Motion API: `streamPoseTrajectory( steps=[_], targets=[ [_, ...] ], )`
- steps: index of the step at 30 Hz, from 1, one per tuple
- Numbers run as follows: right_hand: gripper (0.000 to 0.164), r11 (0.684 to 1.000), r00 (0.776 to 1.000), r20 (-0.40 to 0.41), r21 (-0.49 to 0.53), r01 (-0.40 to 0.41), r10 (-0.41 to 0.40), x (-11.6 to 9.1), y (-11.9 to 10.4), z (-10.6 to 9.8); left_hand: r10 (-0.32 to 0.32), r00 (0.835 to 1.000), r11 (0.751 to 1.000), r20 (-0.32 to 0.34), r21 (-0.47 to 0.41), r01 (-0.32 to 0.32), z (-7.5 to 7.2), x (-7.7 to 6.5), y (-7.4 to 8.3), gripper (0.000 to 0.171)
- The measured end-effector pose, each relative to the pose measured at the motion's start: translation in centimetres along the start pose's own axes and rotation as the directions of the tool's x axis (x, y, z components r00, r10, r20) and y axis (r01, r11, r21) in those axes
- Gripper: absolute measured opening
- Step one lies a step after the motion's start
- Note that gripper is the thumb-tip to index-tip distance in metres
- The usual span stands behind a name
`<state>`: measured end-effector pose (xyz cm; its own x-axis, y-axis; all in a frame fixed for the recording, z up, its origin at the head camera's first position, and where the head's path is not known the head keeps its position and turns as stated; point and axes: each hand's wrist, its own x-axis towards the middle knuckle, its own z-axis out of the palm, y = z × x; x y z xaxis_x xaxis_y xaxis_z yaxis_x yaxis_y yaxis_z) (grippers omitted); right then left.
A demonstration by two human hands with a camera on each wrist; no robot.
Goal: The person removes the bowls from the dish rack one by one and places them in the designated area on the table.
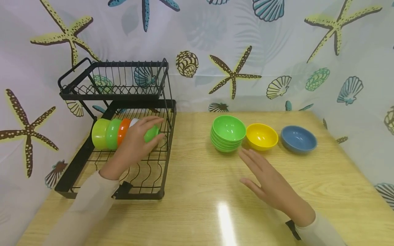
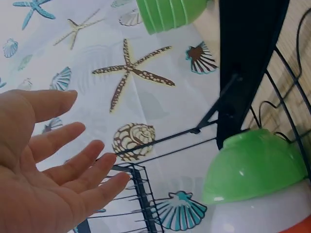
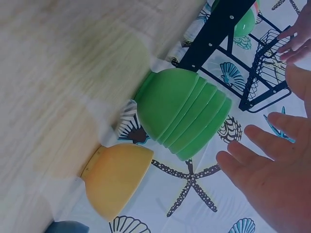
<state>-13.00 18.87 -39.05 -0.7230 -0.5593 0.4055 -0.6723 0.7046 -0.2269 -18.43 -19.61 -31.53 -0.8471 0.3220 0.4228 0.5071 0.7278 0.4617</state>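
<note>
My left hand (image 1: pixel 136 141) is over the lower tier of a black dish rack (image 1: pixel 166 160), its fingers spread and nothing between them. In the left wrist view it is apart from the green bowl (image 2: pixel 257 165) that ends a row of bowls lying on their sides. Lime, green, orange and white bowls (image 1: pixel 101 134) make up the rest of that row, partly hidden by the hand. Fingers extended, my right hand (image 1: pixel 271 181) hovers in front of a stack of green bowls (image 1: pixel 228 131) and holds nothing. A yellow bowl (image 1: pixel 261 136) sits just right of the stack.
To the right of the yellow bowl is a blue bowl (image 1: pixel 298 139). The rack's upper tier (image 1: pixel 110 97) stands above the back of the lower one. A patterned curtain (image 1: pixel 197 92) hangs behind and along both sides of the wooden table (image 1: pixel 197 191).
</note>
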Motion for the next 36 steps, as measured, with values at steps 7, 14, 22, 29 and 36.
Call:
streamPoseTrajectory(
  steps=[7,14,22,29,36],
  targets=[
    [0.075,1.0,0.999,0.038,-0.004,0.002,-0.002,-1.3,-0.6,-0.3,-0.192,0.979,0.981,0.075,0.021,0.191,-0.1,1.2,-2.3,0.058],
    [0.071,1.0,0.999,0.049,-0.027,0.013,-0.012,-2.2,-0.8,-0.5,-0.331,0.926,0.943,0.183,0.038,0.33,0.0,1.6,-4.6,0.067],
    [0.07,0.998,0.999,0.039,-0.047,0.038,-0.036,-3.0,-1.0,-0.7,-0.38,0.904,0.925,0.198,0.056,0.377,-0.2,1.9,-5.1,0.069],
    [0.073,0.999,0.999,0.032,-0.032,0.039,-0.038,-3.4,-1.2,-0.6,-0.461,0.861,0.884,0.214,0.032,0.466,-0.1,1.7,-5.0,0.064],
    [0.073,0.999,0.999,0.034,-0.031,0.04,-0.039,-3.4,-1.1,-0.6,-0.455,0.872,0.888,0.18,0.02,0.459,0.4,1.5,-5.7,0.055]
  ],
)
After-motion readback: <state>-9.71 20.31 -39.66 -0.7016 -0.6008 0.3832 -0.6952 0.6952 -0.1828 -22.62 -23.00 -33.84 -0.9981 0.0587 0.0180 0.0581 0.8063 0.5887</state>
